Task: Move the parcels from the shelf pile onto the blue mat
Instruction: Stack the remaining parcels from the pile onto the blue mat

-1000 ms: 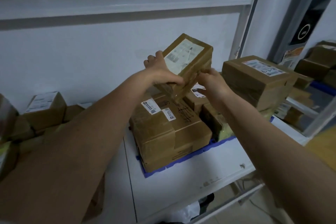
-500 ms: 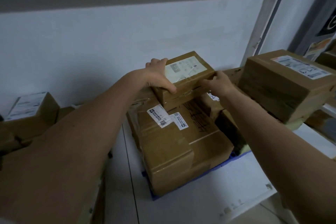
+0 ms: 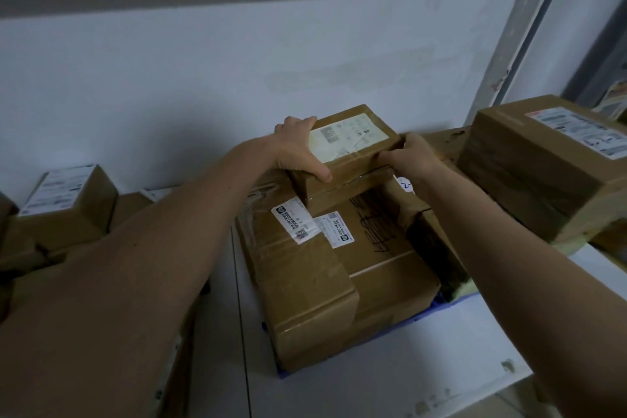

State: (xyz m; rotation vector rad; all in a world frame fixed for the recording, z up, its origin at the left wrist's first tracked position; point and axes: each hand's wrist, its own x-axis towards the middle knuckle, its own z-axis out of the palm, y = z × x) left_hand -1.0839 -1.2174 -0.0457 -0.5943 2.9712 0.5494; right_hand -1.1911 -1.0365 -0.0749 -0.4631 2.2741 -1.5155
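White shelf, blue mat at 5 o'clock: my left hand and right hand curl fingers round the small parcel atop the stack

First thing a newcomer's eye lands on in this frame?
Centre frame, both hands on one small parcel: left hand grips its left end, right hand its right. It sits atop a big taped box on the blue mat. Right, another large labelled box.
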